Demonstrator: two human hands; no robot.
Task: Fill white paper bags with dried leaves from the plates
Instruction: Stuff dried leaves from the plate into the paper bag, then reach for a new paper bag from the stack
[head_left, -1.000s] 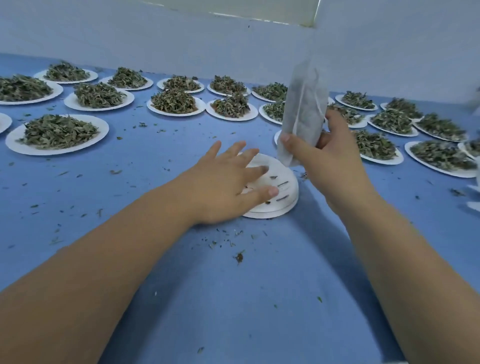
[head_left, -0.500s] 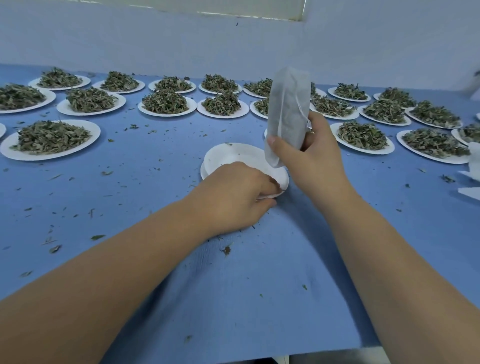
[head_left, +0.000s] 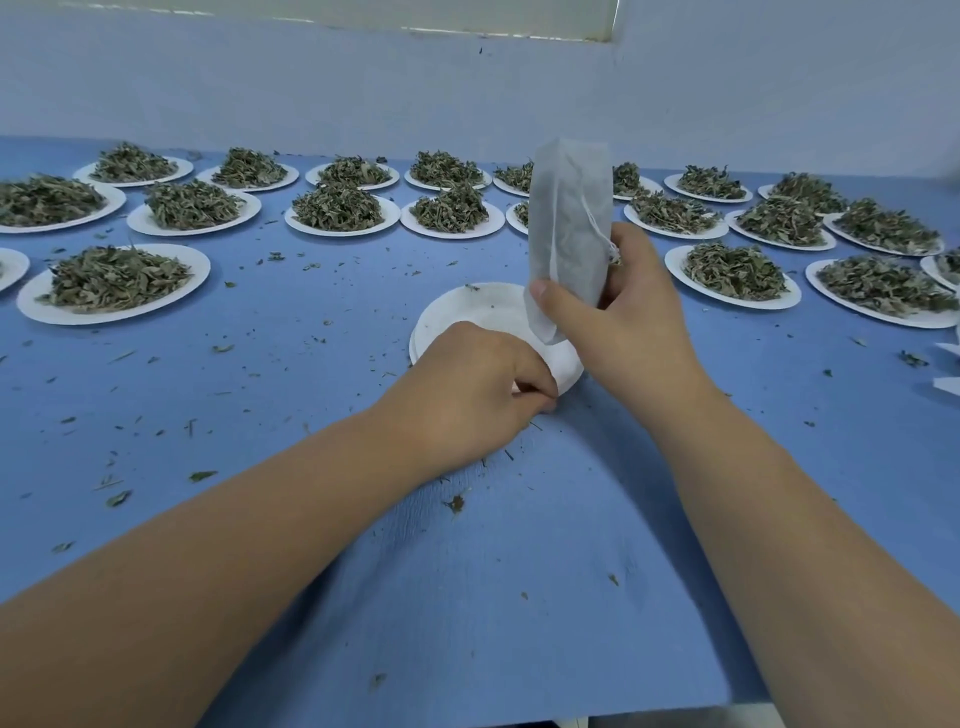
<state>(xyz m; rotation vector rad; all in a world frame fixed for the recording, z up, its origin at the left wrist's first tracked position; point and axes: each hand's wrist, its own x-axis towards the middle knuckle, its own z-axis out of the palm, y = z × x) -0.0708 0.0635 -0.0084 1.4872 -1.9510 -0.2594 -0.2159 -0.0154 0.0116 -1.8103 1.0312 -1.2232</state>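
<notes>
My right hand grips a white paper bag upright above the table, with a drawstring hanging down its side. Just below the bag sits a stack of emptied white plates. My left hand has its fingers curled round the near rim of that stack. Several white plates heaped with dried green leaves fill the back of the table, such as one plate at the left and another plate right of the bag.
The blue table is strewn with loose leaf crumbs. White paper pieces lie at the right edge. A pale wall rises behind the plates. The table's near edge runs along the bottom right.
My left hand went from lying flat on the upturned plate stack to curling round its near rim; the stack now sits right way up. The bag stays raised in my right hand.
</notes>
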